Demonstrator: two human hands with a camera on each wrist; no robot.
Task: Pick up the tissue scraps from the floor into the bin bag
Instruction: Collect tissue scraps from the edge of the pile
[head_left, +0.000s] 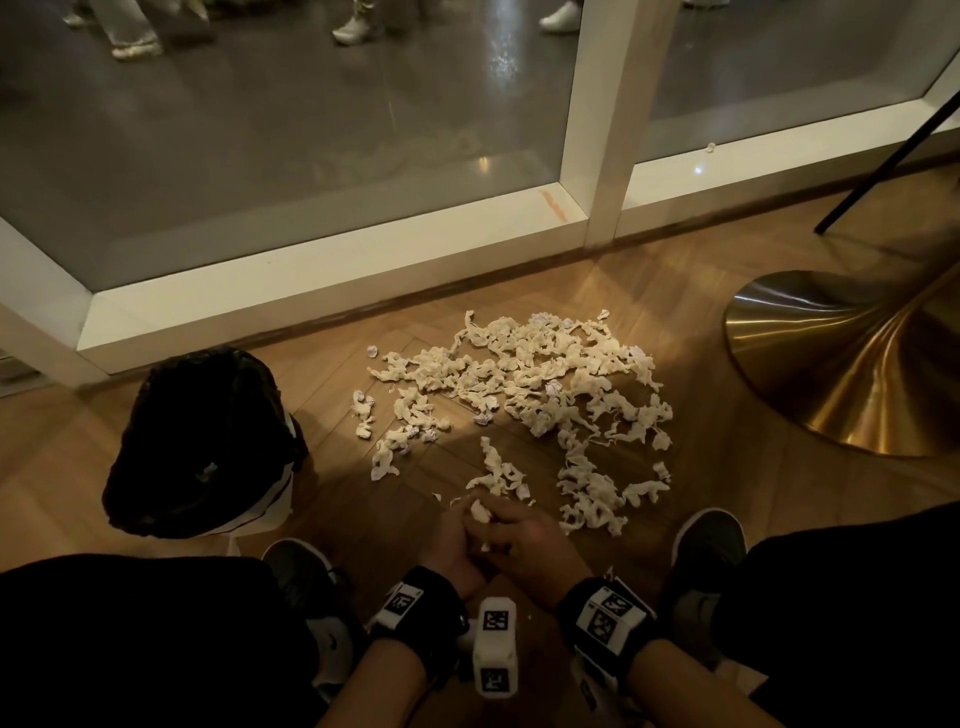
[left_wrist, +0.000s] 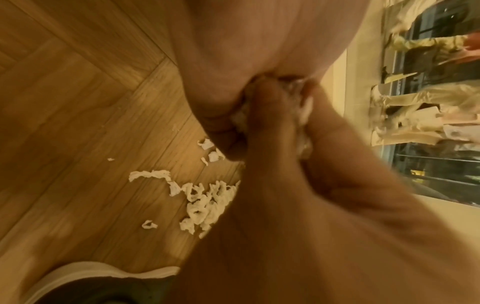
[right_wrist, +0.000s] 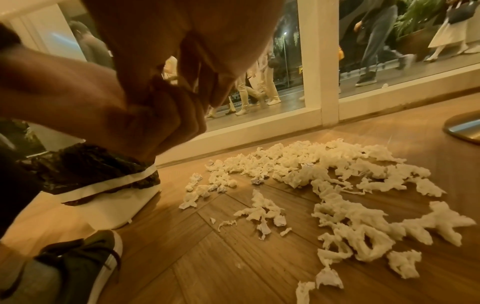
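Observation:
A wide heap of white tissue scraps (head_left: 524, 379) lies on the herringbone wood floor in front of me; the right wrist view shows the same heap (right_wrist: 345, 191). To its left stands a white bin lined with a black bin bag (head_left: 202, 436), also seen as the bin bag (right_wrist: 83, 164) from the right wrist. My left hand (head_left: 460, 525) and right hand (head_left: 514, 525) are pressed together low between my feet, just short of the nearest scraps. Both curl round one tissue wad (head_left: 480, 512). From the left wrist the tissue wad (left_wrist: 305, 107) shows as slivers between the fingers.
A brass table base (head_left: 841, 364) stands on the right next to the heap, with a black slanted leg (head_left: 883, 130) behind it. A white window frame (head_left: 332, 270) runs along the far side; people walk beyond the glass. My shoes (head_left: 711, 545) flank the hands.

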